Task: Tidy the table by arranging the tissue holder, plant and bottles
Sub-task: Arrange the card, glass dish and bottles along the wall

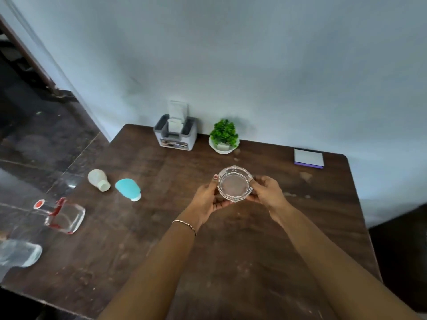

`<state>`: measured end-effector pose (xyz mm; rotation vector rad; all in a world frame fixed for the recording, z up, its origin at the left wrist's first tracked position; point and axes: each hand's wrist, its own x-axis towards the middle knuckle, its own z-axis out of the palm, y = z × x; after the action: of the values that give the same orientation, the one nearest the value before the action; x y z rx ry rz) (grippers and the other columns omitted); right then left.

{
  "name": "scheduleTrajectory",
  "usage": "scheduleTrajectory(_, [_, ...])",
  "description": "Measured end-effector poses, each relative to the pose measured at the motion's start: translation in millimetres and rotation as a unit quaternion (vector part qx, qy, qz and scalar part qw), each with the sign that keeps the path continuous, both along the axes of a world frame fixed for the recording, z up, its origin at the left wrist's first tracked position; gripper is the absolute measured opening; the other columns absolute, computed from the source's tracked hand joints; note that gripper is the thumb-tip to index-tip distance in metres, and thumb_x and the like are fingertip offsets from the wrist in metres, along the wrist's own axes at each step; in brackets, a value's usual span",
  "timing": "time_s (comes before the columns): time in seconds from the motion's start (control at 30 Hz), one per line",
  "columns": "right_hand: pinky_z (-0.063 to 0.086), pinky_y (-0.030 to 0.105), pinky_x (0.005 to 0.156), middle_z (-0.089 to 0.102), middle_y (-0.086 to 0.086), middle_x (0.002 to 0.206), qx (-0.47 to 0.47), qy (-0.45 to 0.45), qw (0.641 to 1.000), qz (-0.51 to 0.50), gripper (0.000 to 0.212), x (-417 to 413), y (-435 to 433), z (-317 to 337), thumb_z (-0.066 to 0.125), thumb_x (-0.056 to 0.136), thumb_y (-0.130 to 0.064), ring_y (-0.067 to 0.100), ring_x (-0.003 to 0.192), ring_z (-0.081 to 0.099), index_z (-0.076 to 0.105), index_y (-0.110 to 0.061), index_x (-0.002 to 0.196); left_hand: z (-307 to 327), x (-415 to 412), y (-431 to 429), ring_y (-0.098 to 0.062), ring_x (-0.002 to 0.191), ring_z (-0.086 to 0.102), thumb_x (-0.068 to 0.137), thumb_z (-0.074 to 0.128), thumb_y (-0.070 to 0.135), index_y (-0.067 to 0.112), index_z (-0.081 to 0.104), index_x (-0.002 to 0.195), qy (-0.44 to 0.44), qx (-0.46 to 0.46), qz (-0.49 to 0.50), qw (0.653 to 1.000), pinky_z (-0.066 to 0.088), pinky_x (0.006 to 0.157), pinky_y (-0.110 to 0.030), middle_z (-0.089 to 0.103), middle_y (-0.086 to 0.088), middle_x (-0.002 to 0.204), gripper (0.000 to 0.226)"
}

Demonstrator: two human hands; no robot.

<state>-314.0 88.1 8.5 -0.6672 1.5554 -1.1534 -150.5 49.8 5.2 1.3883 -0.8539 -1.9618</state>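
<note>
A round clear glass dish (pixel 233 184) is held between both hands near the middle of the brown table (pixel 231 250). My left hand (pixel 205 199) grips its left side and my right hand (pixel 265 190) its right side. At the back against the wall stand a grey-and-white tissue holder (pixel 175 132) and a small green plant in a white pot (pixel 223 137). On the left lie a cream bottle (pixel 98 179) and a teal bottle (pixel 128 189), both on their sides. A clear bottle with red trim (pixel 63 215) lies at the left edge.
A white and purple pad (pixel 309 158) rests at the back right corner. A pale translucent object (pixel 19 252) sits at the table's near left edge. Dark tiled floor lies beyond the left edge; the wall runs along the back.
</note>
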Motion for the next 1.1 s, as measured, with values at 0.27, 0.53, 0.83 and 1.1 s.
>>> scheduleTrajectory(0.27, [0.06,0.028,0.071,0.064,0.013,0.095,0.042,0.011,0.993,-0.107,0.011,-62.9,-27.0,-12.2,0.061,0.088,-0.005,0.019,0.085,0.065,0.057,-0.007,0.099,-14.0,-77.0,-47.8,-0.025,0.083,0.066,0.098,0.048,0.016,-0.001,0.055,0.119,-0.045,-0.032,-0.045,0.997,0.061,0.061,-0.028,0.066,-0.013,0.099,0.028])
scheduleTrajectory(0.53, [0.057,0.045,0.087,0.071,0.005,0.091,0.084,0.138,0.979,-0.125,0.025,-100.6,-82.1,-32.5,0.064,0.076,-0.012,0.023,0.089,0.069,0.068,-0.013,0.101,-34.2,-124.3,-107.4,-0.01,0.06,0.063,0.089,0.062,0.013,0.01,0.059,0.117,-0.097,-0.041,-0.015,0.994,0.055,0.05,-0.019,0.068,-0.008,0.083,0.028])
scheduleTrajectory(0.83, [0.043,0.026,0.07,0.072,0.007,0.093,0.129,0.246,0.948,-0.154,0.024,-113.2,-127.0,-38.1,0.064,0.079,-0.015,0.02,0.078,0.059,0.072,-0.011,0.101,-43.1,-150.1,-156.6,-0.011,0.068,0.062,0.088,0.06,0.006,0.011,0.056,0.12,-0.105,-0.013,-0.05,0.993,0.054,0.059,-0.023,0.067,-0.005,0.086,0.033])
scheduleTrajectory(1.1, [0.045,0.028,0.075,0.072,0.012,0.098,0.138,0.273,0.939,-0.154,0.025,-115.9,-135.0,-42.1,0.066,0.079,-0.017,0.028,0.094,0.065,0.071,-0.007,0.101,-52.0,-161.1,-161.6,-0.012,0.074,0.062,0.087,0.057,0.01,0.013,0.056,0.123,-0.14,-0.009,-0.032,0.99,0.054,0.059,-0.027,0.067,-0.007,0.1,0.036])
